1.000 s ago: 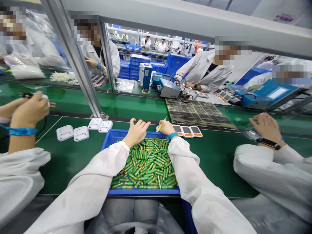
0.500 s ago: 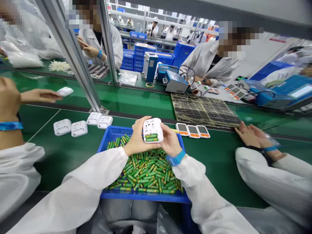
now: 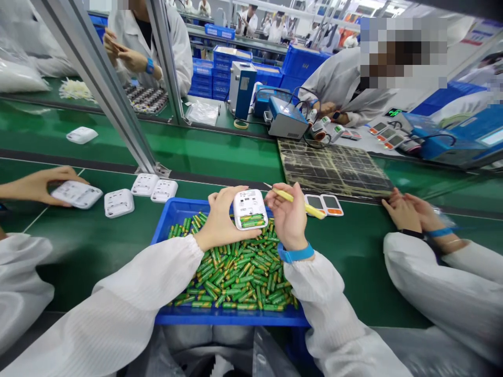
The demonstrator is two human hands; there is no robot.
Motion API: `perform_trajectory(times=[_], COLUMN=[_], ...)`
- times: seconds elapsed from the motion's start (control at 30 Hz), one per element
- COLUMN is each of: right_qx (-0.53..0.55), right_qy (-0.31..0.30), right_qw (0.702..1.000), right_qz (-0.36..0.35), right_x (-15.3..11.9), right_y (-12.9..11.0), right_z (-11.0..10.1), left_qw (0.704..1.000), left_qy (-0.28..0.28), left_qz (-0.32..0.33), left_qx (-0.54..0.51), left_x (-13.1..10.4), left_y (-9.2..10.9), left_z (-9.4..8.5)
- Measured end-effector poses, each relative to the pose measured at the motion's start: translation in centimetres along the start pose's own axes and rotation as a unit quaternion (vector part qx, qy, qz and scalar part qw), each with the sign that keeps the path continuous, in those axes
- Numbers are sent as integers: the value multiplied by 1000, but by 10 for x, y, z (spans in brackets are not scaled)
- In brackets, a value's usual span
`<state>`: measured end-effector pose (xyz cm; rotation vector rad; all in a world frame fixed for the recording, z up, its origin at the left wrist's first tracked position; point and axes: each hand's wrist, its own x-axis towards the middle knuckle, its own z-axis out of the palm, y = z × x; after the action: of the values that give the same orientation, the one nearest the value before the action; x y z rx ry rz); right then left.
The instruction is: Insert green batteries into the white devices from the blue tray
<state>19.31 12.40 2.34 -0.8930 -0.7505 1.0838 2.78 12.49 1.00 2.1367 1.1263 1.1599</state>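
Note:
My left hand (image 3: 220, 220) is closed around the edge of a small white device (image 3: 250, 208), its open back facing me. Green batteries (image 3: 252, 220) lie side by side in the device's lower compartment. To the right of the device, my right hand (image 3: 290, 217) grips a slim tool with a yellow handle (image 3: 283, 195) and thin pointed metal tip; its exact kind is unclear. That tool slants across the fingers, apart from the device. Below both hands, a blue tray (image 3: 231, 317) holds many loose green batteries (image 3: 236, 277).
White devices (image 3: 118, 203) lie left of the tray; a co-worker's hand (image 3: 58, 180) grips another. Devices with grey screens and orange strips (image 3: 332, 204) lie right of it. A dark gridded board (image 3: 334, 166) and a metal post (image 3: 129, 125) stand beyond. Another person's hands (image 3: 408, 209) rest at right.
My right hand has come off the device and moved right, bringing the yellow-handled tool up. My left hand keeps the device. At left, a co-worker's hand has come down onto a white device.

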Motion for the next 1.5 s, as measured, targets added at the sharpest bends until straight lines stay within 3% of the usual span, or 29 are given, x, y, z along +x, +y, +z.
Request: perform_trajectory(times=[0.13,0.3,0.57,0.63,0.73,0.83,0.93,1.0,1.13,1.2,1.5], right_qx=[-31,-85,-167,-238,-367,-453,-497,-483,-280,-189,-117], right_qy=[-41,-111,-102,-109,-135,-151,-104,-61,-25,-26,-23], right_qw=[999,990,981,964,912,869,852,865,957,981,993], right_qz=[-19,-2,-9,-51,-119,-131,-127,-125,-69,-25,-9], right_x=[-7,-20,-28,-31,-36,-36,-27,-19,-13,-16,-17], right_y=[-4,0,3,3,0,-3,-2,1,7,9,8], right_z=[0,5,11,10,9,9,3,-3,-8,-5,-2], left_qw=[998,994,988,983,970,957,961,972,986,990,992], left_qy=[-30,-27,-33,-41,-56,-89,-101,-78,-20,-5,-8], left_qz=[-19,0,2,17,50,89,81,42,-11,-23,-7], left_qx=[47,107,152,179,229,261,242,216,165,137,127], left_x=[1,0,1,1,0,0,1,3,9,11,9], left_y=[1,-3,-4,-7,-12,-13,-8,-5,-7,-12,-15], left_z=[0,2,2,2,2,2,-1,-6,-14,-16,-15])
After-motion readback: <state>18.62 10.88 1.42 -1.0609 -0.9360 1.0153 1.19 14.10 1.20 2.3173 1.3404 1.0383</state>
